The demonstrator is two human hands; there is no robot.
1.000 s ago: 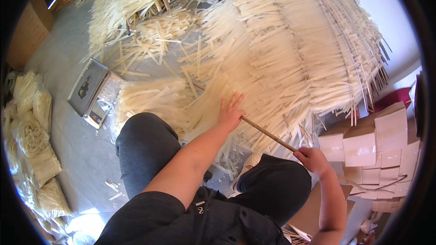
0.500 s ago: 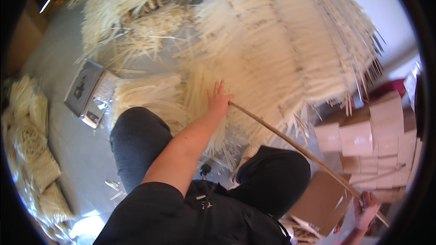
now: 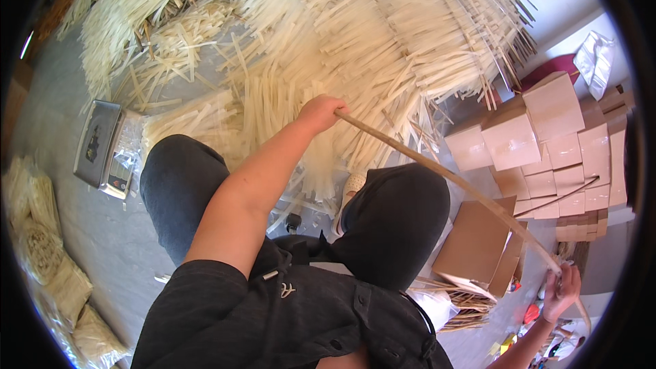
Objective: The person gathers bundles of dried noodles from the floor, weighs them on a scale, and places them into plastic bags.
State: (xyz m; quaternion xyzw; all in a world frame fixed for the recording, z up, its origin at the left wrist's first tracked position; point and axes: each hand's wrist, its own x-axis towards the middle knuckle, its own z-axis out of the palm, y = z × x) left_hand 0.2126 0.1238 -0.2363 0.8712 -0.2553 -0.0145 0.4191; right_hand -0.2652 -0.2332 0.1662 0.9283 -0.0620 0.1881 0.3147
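A long, thin wooden stick [image 3: 437, 167] slants across in front of me, from the upper middle down to the lower right. My left hand [image 3: 321, 113] is closed around its far end, with the arm stretched out over my thigh. Near the other end, my right hand [image 3: 562, 292] grips the stick, and a short bent piece sticks out beyond the fingers. Beneath and beyond my left hand lies a large heap of pale, flat, translucent strips [image 3: 383, 48], some of them in layered rows. A looser pile of strips [image 3: 198, 123] lies by my left knee.
A silver scale [image 3: 99, 143] stands on the floor at left. Clear bags of pale goods [image 3: 51, 260] line the left edge. At right are stacked cardboard boxes [image 3: 540, 130], an open carton [image 3: 471, 246] and a bundle of thin brown sticks [image 3: 468, 307] by my right thigh.
The fingers of my left hand, spread half a second ago, are now closed on the stick's end. My right hand still holds the stick. The whole view has shifted.
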